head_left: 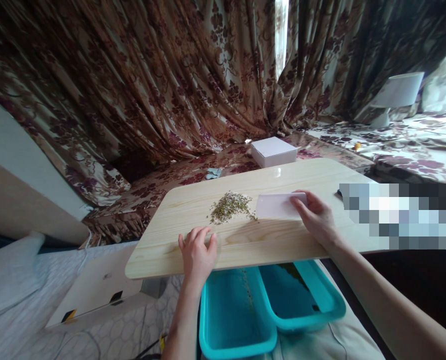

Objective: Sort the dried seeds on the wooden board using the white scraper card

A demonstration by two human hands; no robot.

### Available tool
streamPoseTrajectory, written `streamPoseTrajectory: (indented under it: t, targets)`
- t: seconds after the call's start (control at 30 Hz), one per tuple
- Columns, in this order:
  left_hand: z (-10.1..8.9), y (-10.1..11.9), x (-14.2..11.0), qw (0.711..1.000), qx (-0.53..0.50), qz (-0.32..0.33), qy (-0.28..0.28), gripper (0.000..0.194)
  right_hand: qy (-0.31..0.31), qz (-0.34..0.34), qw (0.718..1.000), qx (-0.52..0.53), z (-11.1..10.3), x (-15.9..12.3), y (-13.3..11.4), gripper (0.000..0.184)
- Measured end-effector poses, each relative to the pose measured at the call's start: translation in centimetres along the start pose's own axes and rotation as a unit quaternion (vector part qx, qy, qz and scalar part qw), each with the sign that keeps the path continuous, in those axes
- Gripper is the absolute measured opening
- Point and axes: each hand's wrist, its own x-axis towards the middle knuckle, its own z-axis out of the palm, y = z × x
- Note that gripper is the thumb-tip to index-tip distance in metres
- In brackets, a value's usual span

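Two bare hands at work over a pale wood-grained desk (301,172), one person. Right hand (315,217): fingers clamped on the right end of a white rectangular piece (275,206), thumb over its edge; from where I stand I cannot tell whether it is a flat card or a shallow tray. The piece lies low over the desk, its left end just beside a loose heap of small bits (228,207), green-yellow mixed with greyish white. Heap sits left of the desk's middle, a few stragglers trailing from its lower right side toward the white piece. Left hand (197,247): holds nothing, fingers spread apart and slightly bent, over the near part of the desk, just below the heap; firm contact with the wood hard to judge. Below the near edge, two teal basins side by side, both partly hidden by the desk. Left basin (241,352) shows a line of specks inside; right basin (313,325) is darker within. Beyond the far edge, a white box (273,150) and, left of it, a small pale cloth (213,173). Patterned curtains (193,75) hang behind; white-shaded lamp (399,90) at far right.
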Motion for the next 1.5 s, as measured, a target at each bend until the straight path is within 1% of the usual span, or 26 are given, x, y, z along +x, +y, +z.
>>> streamPoseTrajectory:
  t: [0.1, 0.27, 0.4, 0.57, 0.77, 1.07, 1.3, 1.5]
  targets:
    - [0.01, -0.01, -0.01, 1.000, 0.000, 0.002, 0.001, 0.022, -0.004, -0.004, 1.000, 0.001, -0.11, -0.05, 0.05, 0.028]
    - [-0.02, 0.02, -0.01, 1.000, 0.002, 0.003, 0.004, 0.021, 0.010, -0.019, 1.000, 0.000, -0.05, -0.14, 0.12, 0.028]
    - [-0.03, 0.04, -0.01, 1.000, 0.004, 0.005, 0.006, 0.021, -0.001, -0.032, 0.999, -0.015, 0.21, -0.27, -0.08, 0.028]
    - [0.02, 0.01, -0.02, 1.000, 0.003, 0.007, 0.011, 0.022, -0.016, -0.024, 0.999, -0.022, 0.24, -0.42, -0.41, 0.028]
    - [0.04, -0.03, -0.03, 1.000, 0.000, 0.006, 0.008, 0.022, 0.001, -0.033, 0.999, -0.015, 0.27, -0.34, -0.40, 0.028]
    - [0.05, -0.06, -0.02, 1.000, 0.000, 0.005, 0.007, 0.022, -0.037, -0.024, 0.999, -0.016, 0.63, -0.48, -0.68, 0.028]
    - [0.05, -0.07, -0.03, 1.000, 0.000, 0.004, 0.008, 0.022, -0.019, -0.017, 1.000, -0.004, 0.48, -0.43, -0.61, 0.030]
    - [0.01, -0.06, -0.03, 1.000, 0.003, 0.007, 0.008, 0.024, -0.034, -0.021, 0.999, -0.013, 0.70, -0.47, -0.61, 0.031]
